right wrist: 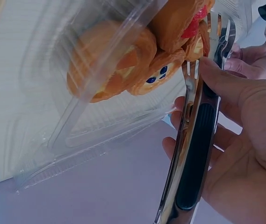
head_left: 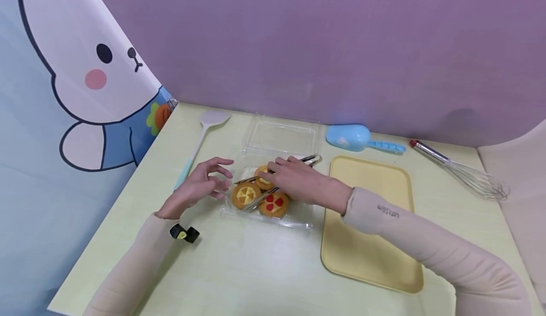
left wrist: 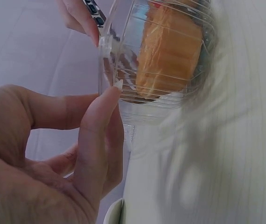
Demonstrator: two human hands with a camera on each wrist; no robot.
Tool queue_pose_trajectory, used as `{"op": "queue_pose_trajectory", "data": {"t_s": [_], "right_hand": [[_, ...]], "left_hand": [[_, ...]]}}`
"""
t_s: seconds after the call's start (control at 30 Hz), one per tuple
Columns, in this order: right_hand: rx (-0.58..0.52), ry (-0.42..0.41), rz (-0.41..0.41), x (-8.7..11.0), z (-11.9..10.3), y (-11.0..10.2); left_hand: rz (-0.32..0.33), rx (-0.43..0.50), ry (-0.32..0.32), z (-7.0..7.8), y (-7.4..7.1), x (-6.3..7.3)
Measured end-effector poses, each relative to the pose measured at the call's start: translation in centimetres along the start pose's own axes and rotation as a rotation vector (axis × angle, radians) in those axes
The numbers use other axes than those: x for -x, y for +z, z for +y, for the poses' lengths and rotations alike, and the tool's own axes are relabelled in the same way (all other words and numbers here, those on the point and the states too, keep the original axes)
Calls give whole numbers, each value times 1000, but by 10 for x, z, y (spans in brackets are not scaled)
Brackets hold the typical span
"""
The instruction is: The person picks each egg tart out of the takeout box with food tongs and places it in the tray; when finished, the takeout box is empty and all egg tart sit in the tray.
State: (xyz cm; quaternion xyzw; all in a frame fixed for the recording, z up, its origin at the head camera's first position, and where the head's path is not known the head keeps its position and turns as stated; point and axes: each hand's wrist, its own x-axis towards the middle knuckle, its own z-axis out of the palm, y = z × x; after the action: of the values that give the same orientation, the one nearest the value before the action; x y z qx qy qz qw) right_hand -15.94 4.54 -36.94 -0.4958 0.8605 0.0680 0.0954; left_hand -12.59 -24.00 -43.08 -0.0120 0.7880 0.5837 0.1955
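Pastry (head_left: pixel 246 195) topped with yellow wedges sits at the near left of a clear plastic container (head_left: pixel 298 225), and the two arms of the metal tongs (right wrist: pixel 197 158) appear to straddle it; whether the tips touch its sides, I cannot tell. Close beside it lie a red-topped pastry (head_left: pixel 274 204) and another pastry (head_left: pixel 265 177) partly under the right hand (head_left: pixel 294 178), which grips the tongs by their dark-padded arms. The left hand (head_left: pixel 199 183) is relaxed, fingers loosely bent and holding nothing, just beside the container's left side; contact with the thin wall is unclear. For a clean hold, I would set the tips low on both flanks, keep them off the neighbours, squeeze only enough to stop slipping and lift straight up so the topping stays level; a fingertip of the left hand on the rim could steady the light plastic. Behind, the clear lid (head_left: pixel 281 138) is folded back flat on the pale table (head_left: pixel 273 268). A yellow tray (head_left: pixel 371 264) lies to the right, with a blue scoop (head_left: pixel 347 137) and a whisk (head_left: pixel 460 169) beyond, and a spatula (head_left: pixel 214 118) at the left. Purple backing (head_left: pixel 315 46) rises behind; a cartoon animal (head_left: pixel 106 98) decorates the left side.
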Motion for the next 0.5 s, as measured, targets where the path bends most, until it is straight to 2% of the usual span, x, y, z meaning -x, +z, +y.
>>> {"op": "queue_pose_trajectory", "data": {"t_s": [0.5], "right_hand": [[59,-18,77,7,-6,2]], "left_hand": [[3,-27,4,2,0,2]]}}
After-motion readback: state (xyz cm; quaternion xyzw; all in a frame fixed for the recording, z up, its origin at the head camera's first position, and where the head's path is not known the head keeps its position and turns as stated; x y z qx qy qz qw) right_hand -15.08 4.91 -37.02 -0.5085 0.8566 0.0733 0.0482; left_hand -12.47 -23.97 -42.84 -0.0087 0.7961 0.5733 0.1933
